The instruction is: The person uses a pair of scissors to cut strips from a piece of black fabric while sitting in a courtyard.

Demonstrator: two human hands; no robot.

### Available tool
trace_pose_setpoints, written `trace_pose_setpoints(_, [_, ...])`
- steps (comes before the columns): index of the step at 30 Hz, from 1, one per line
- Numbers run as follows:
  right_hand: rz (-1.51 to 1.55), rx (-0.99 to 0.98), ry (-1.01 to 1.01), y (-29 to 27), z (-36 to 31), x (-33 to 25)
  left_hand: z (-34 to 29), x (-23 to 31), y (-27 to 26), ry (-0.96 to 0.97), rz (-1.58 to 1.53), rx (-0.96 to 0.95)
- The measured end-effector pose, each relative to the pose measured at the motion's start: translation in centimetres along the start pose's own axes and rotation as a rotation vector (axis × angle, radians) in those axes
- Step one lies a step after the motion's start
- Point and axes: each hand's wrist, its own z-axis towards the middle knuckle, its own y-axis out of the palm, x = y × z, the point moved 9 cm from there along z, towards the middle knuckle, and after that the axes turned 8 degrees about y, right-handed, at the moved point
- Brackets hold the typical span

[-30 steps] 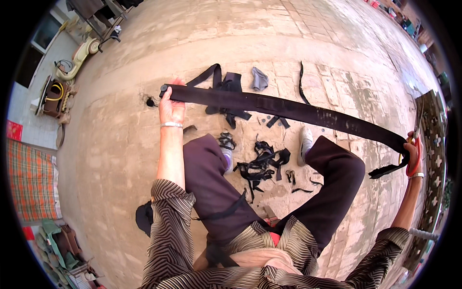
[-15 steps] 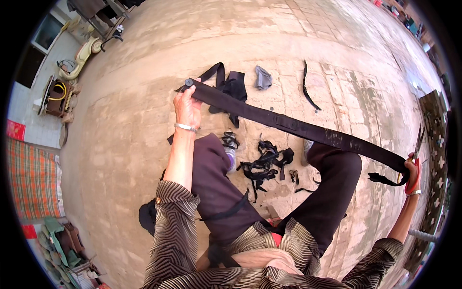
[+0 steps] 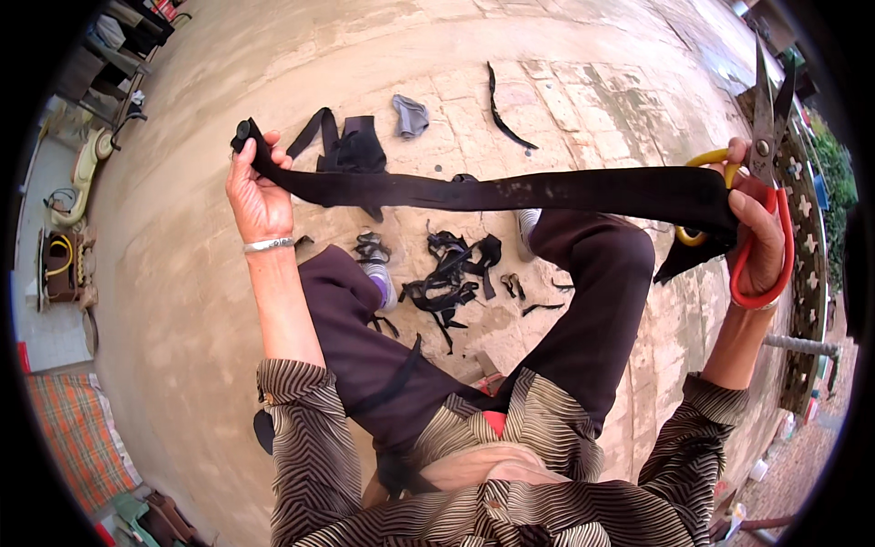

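Note:
A long black cloth waistband (image 3: 510, 192) is stretched across in front of me above my knees. My left hand (image 3: 260, 196) is closed on one end, where a dark round button shows. At the other end my right hand (image 3: 758, 223) grips the waistband, with its fingers also through the handles of a pair of scissors (image 3: 764, 155). One handle loop is red, the other yellow, and the blades point up and away, slightly parted, with no cloth between them. A loose black flap hangs below the waistband by the right hand.
Black cloth scraps (image 3: 448, 273) lie in a pile between my feet. Beyond are a larger black cloth piece (image 3: 357, 146), a grey cloth (image 3: 410, 117) and a thin black strip (image 3: 497, 109). A black strip (image 3: 396, 376) lies over my left thigh. A scooter (image 3: 84, 178) stands far left.
The right hand has come up and nearer with the scissors, so the waistband now runs almost level. The left hand stays on the buttoned end. The view has turned to the right.

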Motion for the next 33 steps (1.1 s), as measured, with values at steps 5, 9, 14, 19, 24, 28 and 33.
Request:
trace_pose_setpoints(5, [0.190, -0.303, 0.144, 9.1, -0.6, 3.8, -3.3, -2.8, 2.1, -0.050, 0.204, -0.075])
trace_pose_setpoints(9, [-0.265, -0.397, 0.083, 13.9, -0.2, 8.5, -7.6, -7.5, 3.9, -0.268, 0.242, -0.141])
trace_pose_setpoints(14, [-0.844, -0.239, -0.242, 15.4, 2.2, 13.4, -9.9, -9.2, 3.0, -0.346, 0.250, -0.058])
trace_pose_setpoints(19, [-1.079, -0.155, -0.327, 14.8, 3.5, 15.7, -10.2, -9.8, 3.0, -0.367, 0.304, -0.049])
trace_pose_setpoints(24, [-1.182, -0.106, -0.370, 14.6, 4.1, 17.0, -11.0, -12.1, 4.3, -0.439, 0.215, -0.062])
trace_pose_setpoints(28, [-1.213, -0.038, -0.389, 14.5, 4.5, 17.6, -11.8, -13.8, 5.6, -0.490, 0.203, -0.123])
trace_pose_setpoints(33, [-1.206, -0.021, -0.356, 13.9, 5.1, 18.3, -12.0, -14.2, 6.7, -0.449, 0.244, -0.143])
